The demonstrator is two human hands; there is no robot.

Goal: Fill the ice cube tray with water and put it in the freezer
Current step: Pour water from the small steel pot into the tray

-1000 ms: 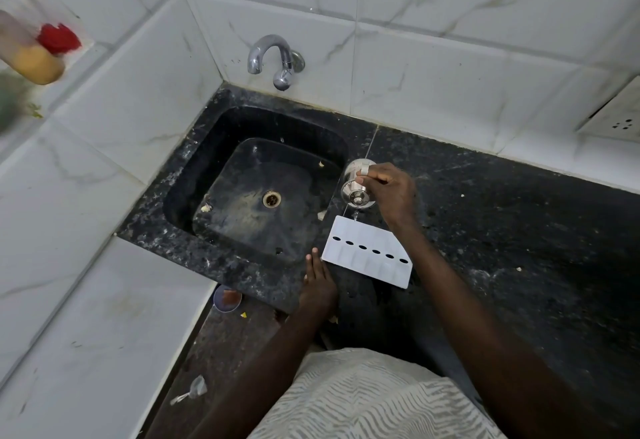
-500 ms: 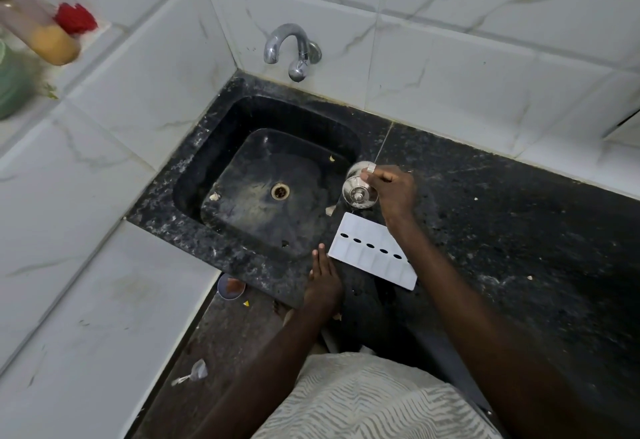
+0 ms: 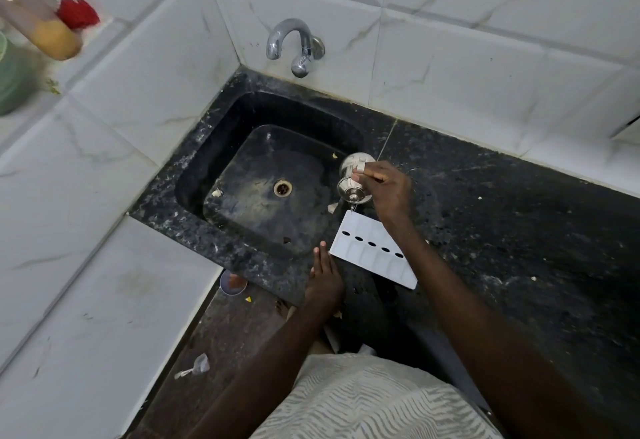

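Observation:
A white ice cube tray [image 3: 372, 255] with a row of dark oval holes lies flat on the black counter, just right of the sink. My right hand [image 3: 389, 187] grips a small steel pot [image 3: 353, 179], tipped over the tray's far end; a thin thread of water runs from its rim down to the tray. My left hand [image 3: 323, 274] lies flat with straight fingers on the counter's front edge, beside the tray's left corner, holding nothing.
The black sink [image 3: 273, 182] with its drain lies to the left, a chrome tap [image 3: 294, 45] on the tiled wall above it. A bottle [image 3: 41, 23] and a green vessel [image 3: 8, 75] stand on the ledge at far left. Black counter [image 3: 519, 231] stretches right.
My hands, the pot and the tray keep the same places relative to each other. The view has tilted, so the scene sits a little lower and to the right in frame.

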